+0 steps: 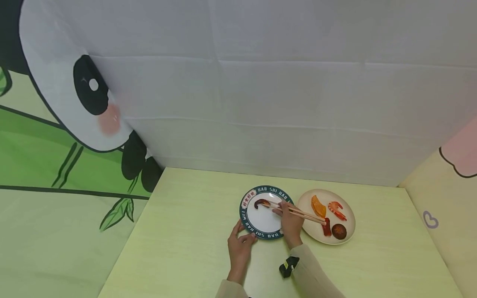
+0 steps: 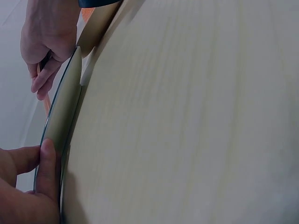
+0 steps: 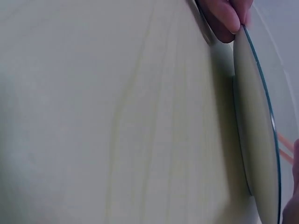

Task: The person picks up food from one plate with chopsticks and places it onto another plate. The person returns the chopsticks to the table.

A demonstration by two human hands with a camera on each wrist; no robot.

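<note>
My right hand [image 1: 292, 221] grips a pair of wooden chopsticks [image 1: 311, 216] above a white plate [image 1: 266, 221] with a dark green lettered rim. At the chopsticks' tips is a dark brown curved food piece [image 1: 258, 203], over the plate's upper left part; whether it touches the plate I cannot tell. With thumb and fingers, my left hand [image 1: 240, 248] pinches the plate's lower left rim. The left wrist view shows that hand [image 2: 39, 175] at the rim's edge from the side. Little of the right hand [image 3: 295, 186] shows in the right wrist view.
Right of the green-rimmed plate stands a beige plate [image 1: 309, 234] holding an orange wedge [image 1: 318, 206], a shrimp [image 1: 337, 210], a reddish-brown strip [image 1: 326, 227] and a round brown mushroom cap [image 1: 339, 231]. Both plates stand on a pale wood-grain table [image 1: 193, 231]. A white cloth wall [image 1: 275, 124] rises behind.
</note>
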